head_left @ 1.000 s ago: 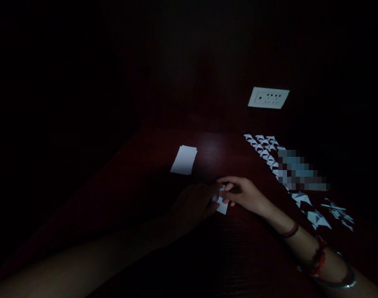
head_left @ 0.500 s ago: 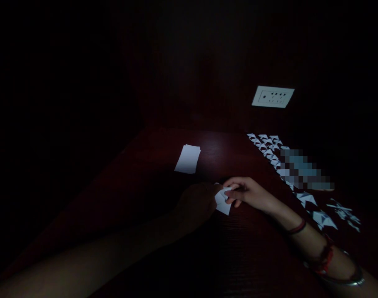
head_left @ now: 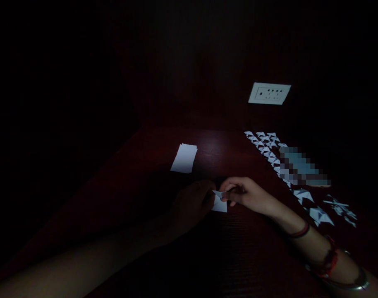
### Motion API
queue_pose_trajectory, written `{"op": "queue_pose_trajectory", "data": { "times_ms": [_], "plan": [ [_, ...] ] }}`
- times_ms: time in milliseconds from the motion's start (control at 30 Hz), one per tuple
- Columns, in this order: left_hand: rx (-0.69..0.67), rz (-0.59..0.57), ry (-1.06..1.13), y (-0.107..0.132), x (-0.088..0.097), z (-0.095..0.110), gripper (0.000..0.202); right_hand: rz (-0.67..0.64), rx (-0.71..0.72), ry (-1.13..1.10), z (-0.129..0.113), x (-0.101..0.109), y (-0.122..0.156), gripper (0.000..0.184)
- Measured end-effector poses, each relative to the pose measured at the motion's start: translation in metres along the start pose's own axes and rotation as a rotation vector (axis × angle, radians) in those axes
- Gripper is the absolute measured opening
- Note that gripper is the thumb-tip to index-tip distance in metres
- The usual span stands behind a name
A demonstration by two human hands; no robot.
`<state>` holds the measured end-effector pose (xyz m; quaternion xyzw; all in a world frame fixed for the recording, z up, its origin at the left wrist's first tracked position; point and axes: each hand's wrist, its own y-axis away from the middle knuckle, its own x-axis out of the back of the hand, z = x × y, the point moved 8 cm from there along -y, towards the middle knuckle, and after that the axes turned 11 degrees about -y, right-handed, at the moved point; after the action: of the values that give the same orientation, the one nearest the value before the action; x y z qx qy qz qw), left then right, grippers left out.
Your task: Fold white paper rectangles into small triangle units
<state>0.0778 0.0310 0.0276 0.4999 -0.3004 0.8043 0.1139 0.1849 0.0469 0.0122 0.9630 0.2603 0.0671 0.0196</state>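
A small piece of white paper (head_left: 219, 205), partly folded, is held low over the dark red table between my two hands. My left hand (head_left: 193, 200), deep in shadow, closes on its left side; the fingertips are hard to see. On the other side my right hand (head_left: 243, 193) pinches the upper right of the paper with thumb and fingers, where a flap stands raised. Beyond my hands lies a stack of white paper sheets (head_left: 184, 158). Folded white paper pieces (head_left: 269, 156) run in rows along the right, with larger ones (head_left: 319, 216) nearer me.
Beside the folded pieces lies a flat object with a blurred-out surface (head_left: 303, 165). Narrow white paper scraps (head_left: 340, 209) lie at the right. A white wall socket (head_left: 269, 93) is set above the dark red table (head_left: 123, 174). The surroundings are very dark.
The flap at the paper's top now stands up, and less of the sheet shows between my hands. The whole view has shifted slightly, moving things a little left.
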Motion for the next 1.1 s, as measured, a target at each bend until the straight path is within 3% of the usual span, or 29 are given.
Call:
{"op": "queue_pose_trajectory", "data": {
  "times_ms": [300,533,800,933,1100],
  "plan": [
    [-0.043,0.082,-0.023,0.001,0.006,0.003,0.020,0.066,0.044,0.088,-0.007,0.006,0.000,0.014],
    [-0.074,0.053,0.018,-0.001,0.000,0.001,0.023,0.106,0.111,0.129,-0.008,0.005,0.001,0.016],
    [0.009,0.075,0.067,-0.003,0.001,-0.009,0.012,0.130,0.021,-0.027,0.007,0.007,-0.007,0.009],
    [0.077,0.067,0.103,-0.003,0.000,-0.016,0.027,0.130,0.054,-0.020,0.004,0.004,-0.005,0.019],
    [-0.018,0.030,0.110,-0.003,0.000,-0.008,0.027,0.114,0.037,-0.012,0.002,-0.004,-0.002,0.023]
  ]
}}
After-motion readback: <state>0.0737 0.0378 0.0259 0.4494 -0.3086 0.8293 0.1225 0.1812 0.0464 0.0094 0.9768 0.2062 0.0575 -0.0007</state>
